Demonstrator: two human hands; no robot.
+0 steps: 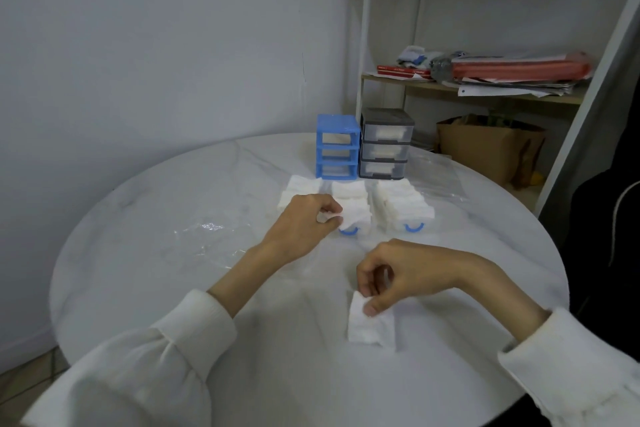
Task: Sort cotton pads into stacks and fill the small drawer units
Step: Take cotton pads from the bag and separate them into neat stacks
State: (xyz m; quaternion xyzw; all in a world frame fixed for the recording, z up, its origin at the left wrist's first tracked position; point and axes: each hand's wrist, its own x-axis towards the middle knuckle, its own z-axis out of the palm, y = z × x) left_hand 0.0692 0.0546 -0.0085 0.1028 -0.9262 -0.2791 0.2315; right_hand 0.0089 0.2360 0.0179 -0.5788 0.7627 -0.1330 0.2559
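Cotton pads [372, 326] lie nearest, a small white stack on the round marble table [138, 253], pinched at its top edge by the right hand [394, 274]. They look light, soft and easily crumpled, best taken by the edges. Further off, the left hand [304, 218] pinches a pad at a filled pulled-out drawer [349, 208]; another full drawer [403, 206] sits beside it. Beyond stand a blue drawer unit [337, 147] and a grey drawer unit [384, 144]. Pad counts are impossible to judge.

White print on red books [405, 71] is unreadable.
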